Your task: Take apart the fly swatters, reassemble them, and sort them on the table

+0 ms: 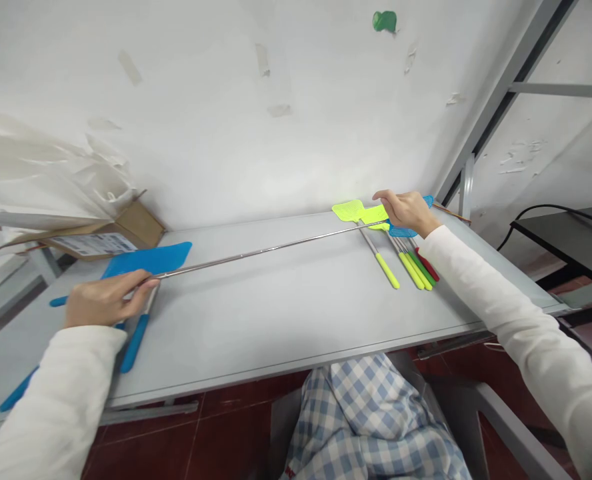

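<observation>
A fly swatter with a long metal telescopic rod (269, 250) is stretched out above the table between my hands. My left hand (109, 299) is closed on the rod's left end, by a blue handle. At the other end my right hand (407, 212) grips the swatter near its blue mesh head, which it partly hides. Beneath my left hand lie blue fly swatters, with a blue paddle (151, 259) and a blue handle (135, 343) showing. Under and beside my right hand are yellow-green fly swatters (349, 211), plus a green handle (426, 268) and a red handle (429, 264).
The grey table (256, 327) stands against a white wall. A cardboard box (111, 233) and white plastic bags (41, 167) sit at the back left. A grey metal frame (496, 93) rises at the right. A chair arm (511, 427) is below the table edge.
</observation>
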`<state>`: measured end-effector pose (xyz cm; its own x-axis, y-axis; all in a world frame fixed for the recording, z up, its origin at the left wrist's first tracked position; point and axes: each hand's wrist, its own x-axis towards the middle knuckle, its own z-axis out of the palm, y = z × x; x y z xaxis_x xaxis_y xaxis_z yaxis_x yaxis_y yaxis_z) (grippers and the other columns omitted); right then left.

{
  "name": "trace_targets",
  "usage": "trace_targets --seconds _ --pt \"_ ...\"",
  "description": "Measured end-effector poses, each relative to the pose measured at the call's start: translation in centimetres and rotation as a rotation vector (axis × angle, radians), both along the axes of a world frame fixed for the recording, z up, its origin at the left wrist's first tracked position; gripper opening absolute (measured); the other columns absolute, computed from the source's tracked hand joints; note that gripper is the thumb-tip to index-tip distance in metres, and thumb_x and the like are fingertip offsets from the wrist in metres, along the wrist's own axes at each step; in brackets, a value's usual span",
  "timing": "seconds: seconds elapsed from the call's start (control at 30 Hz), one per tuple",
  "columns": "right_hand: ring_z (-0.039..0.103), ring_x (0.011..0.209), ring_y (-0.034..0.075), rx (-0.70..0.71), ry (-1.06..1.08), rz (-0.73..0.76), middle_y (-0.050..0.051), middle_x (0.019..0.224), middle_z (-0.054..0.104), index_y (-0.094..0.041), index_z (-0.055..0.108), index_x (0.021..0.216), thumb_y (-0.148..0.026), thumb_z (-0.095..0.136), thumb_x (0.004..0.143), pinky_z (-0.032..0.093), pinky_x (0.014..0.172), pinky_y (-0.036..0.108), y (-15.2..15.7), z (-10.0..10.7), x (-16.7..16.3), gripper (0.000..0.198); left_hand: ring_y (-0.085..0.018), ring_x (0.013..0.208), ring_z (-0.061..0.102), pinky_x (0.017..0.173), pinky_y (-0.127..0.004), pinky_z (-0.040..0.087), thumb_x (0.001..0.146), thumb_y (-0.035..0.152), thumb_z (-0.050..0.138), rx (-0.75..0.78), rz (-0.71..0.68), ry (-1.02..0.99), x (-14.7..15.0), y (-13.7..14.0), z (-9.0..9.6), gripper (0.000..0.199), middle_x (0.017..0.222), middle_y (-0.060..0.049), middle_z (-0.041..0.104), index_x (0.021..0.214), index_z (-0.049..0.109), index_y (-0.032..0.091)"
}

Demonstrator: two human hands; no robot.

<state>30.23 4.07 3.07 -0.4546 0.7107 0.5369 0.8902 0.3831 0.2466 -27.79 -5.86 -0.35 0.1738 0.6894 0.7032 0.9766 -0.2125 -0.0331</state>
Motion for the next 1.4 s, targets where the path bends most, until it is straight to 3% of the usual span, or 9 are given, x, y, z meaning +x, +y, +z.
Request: trace_targets --seconds 0.2,0.43,0.57,0.7,0.87,1.2,1.3,1.4 --pt "0.058 0.057 0.018 0.047 0.025 -0.007 0.005 0.061 0.064 -0.015 0.061 0.107 -0.032 0.026 0.098 0.023 0.054 0.026 0.0 -0.6 0.3 0.040 -0.015 0.050 0.045 0.054 -0.022 0.023 0.082 0.052 0.049 -0.028 -0.035 0.036 -0.8 0.8 -0.2 0.030 0.046 0.005 0.053 0.068 0.061 0.029" --pt "0.053 0.051 0.017 0.103 0.115 -0.061 0.004 0.055 0.059 -0.014 0.061 0.102 -0.031 0.022 0.099 0.024 0.053 0.027 0.2 -1.0 0.4 0.042 -0.015 0.045 0.047 0.049 -0.022 0.025 0.078 0.056 0.047 0.012 -0.036 0.055 0.2 1.1 0.9 0.037 0.042 0.003 0.051 0.063 0.064 0.027" --pt "0.054 0.052 0.018 0.057 0.096 -0.121 0.004 0.055 0.059 -0.015 0.061 0.103 -0.032 0.020 0.100 0.023 0.054 0.027 0.0 -0.7 0.5 0.044 -0.014 0.041 0.043 0.046 -0.023 0.021 0.078 0.056 0.044 0.077 0.008 0.113 0.9 0.7 1.4 0.041 0.041 0.002 0.052 0.059 0.063 0.026" --pt "0.056 0.054 0.019 0.014 0.101 -0.157 0.005 0.058 0.061 -0.015 0.061 0.106 -0.033 0.022 0.099 0.025 0.055 0.028 -0.4 -0.5 0.0 0.043 -0.014 0.044 0.043 0.047 -0.023 0.022 0.077 0.058 0.045 0.010 0.068 0.112 2.2 1.0 1.3 0.039 0.045 0.001 0.056 0.063 0.064 0.026" --pt "0.057 0.056 0.018 -0.038 0.120 -0.021 0.006 0.062 0.064 -0.016 0.061 0.106 -0.034 0.021 0.100 0.026 0.054 0.027 -1.3 -0.4 -3.6 0.044 -0.017 0.053 0.051 0.050 -0.026 0.020 0.083 0.056 0.045 -0.183 0.025 0.113 7.9 1.9 0.9 0.038 0.059 -0.002 0.065 0.071 0.065 0.026" --pt "0.049 0.056 0.013 -0.192 0.106 0.124 0.003 0.063 0.063 -0.021 0.060 0.112 -0.036 0.020 0.101 0.019 0.053 0.028 -4.5 0.5 -13.3 0.044 -0.023 0.066 0.064 0.054 -0.030 0.022 0.097 0.052 0.035 -0.392 -0.200 0.122 25.4 2.3 0.0 0.043 0.078 -0.010 0.071 0.092 0.066 0.022" --pt "0.047 0.056 0.014 -0.225 0.093 0.061 0.004 0.063 0.062 -0.021 0.059 0.115 -0.039 0.016 0.101 0.018 0.054 0.029 -4.8 0.5 -13.8 0.048 -0.024 0.066 0.065 0.054 -0.030 0.021 0.099 0.049 0.034 -0.419 -0.191 0.145 27.5 2.2 -0.1 0.042 0.078 -0.010 0.072 0.096 0.066 0.022" --pt "0.046 0.054 0.015 -0.241 0.050 0.022 0.004 0.062 0.061 -0.019 0.059 0.116 -0.039 0.014 0.102 0.018 0.056 0.029 -4.7 0.6 -13.0 0.051 -0.023 0.066 0.065 0.053 -0.030 0.020 0.100 0.048 0.035 -0.427 -0.207 0.169 27.7 2.3 -0.2 0.040 0.082 -0.009 0.073 0.099 0.065 0.021"
